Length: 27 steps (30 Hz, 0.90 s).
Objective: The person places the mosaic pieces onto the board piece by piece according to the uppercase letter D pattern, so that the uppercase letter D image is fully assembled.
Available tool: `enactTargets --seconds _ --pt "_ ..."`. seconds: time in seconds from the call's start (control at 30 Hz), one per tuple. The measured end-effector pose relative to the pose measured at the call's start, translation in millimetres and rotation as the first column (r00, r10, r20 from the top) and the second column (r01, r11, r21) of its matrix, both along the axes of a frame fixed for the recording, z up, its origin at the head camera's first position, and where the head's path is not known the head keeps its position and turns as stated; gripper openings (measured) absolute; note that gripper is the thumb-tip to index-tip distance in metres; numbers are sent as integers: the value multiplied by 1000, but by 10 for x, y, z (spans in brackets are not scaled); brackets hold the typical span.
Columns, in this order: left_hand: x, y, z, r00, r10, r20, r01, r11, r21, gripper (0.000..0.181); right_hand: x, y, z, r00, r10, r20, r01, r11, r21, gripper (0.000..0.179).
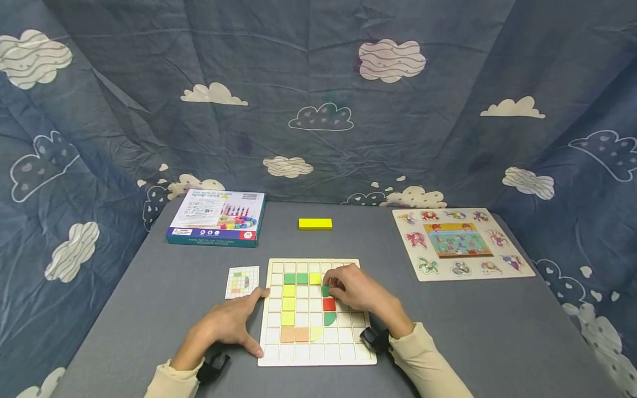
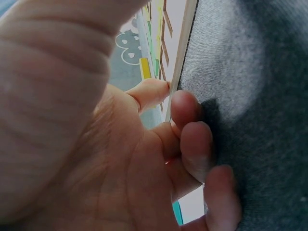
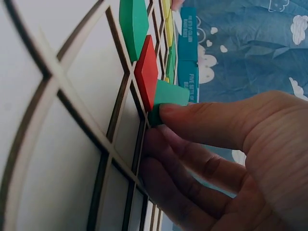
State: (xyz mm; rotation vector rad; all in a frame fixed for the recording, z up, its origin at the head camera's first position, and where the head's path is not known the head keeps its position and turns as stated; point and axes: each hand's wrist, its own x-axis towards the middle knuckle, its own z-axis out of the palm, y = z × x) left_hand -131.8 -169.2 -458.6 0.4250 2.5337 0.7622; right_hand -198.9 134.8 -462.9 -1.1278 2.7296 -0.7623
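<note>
A pale wooden grid board point(image 1: 343, 352) lies on the table with coloured tiles in its cells. My right hand point(image 1: 360, 290) pinches a green tile point(image 3: 174, 92) between thumb and fingers. That tile is tilted against the board, just beyond a red square tile point(image 1: 329, 304). Nearer me sits a green rounded tile point(image 1: 330, 319). Two green tiles and a yellow tile point(image 1: 315, 278) form the upper row, yellow tiles point(image 1: 288, 304) the left column, and orange tiles point(image 1: 302, 335) with a pale yellow rounded tile point(image 1: 316, 334) the lower row. My left hand point(image 1: 226, 322) touches the board's left edge, thumb and index finger spread.
A small printed pattern card point(image 1: 242, 282) lies left of the board. Behind it stands a flat toy box point(image 1: 214, 218). A yellow block point(image 1: 315, 224) lies beyond the board, and an animal puzzle board point(image 1: 460, 243) is at the right. A cloud-patterned cloth hangs behind the table.
</note>
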Motion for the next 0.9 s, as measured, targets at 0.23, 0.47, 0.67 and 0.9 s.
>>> enactTargets --seconds 0.23,0.47,0.67,0.9 --pt "5 1 -4 1000 0 6 0 1000 0 119 5 -5 0 999 -11 30 11 1000 12 14" --pt "-2 7 1 1000 10 13 -10 1000 -1 119 -2 -9 -13 1000 -21 -17 21 1000 5 5" --pt "4 8 -6 1000 16 15 -16 1000 -3 119 -1 -2 -14 999 -42 2 42 999 19 3" --pt "-1 0 -11 1000 13 17 -13 1000 -1 119 -8 -4 -14 1000 -26 -4 26 999 19 11"
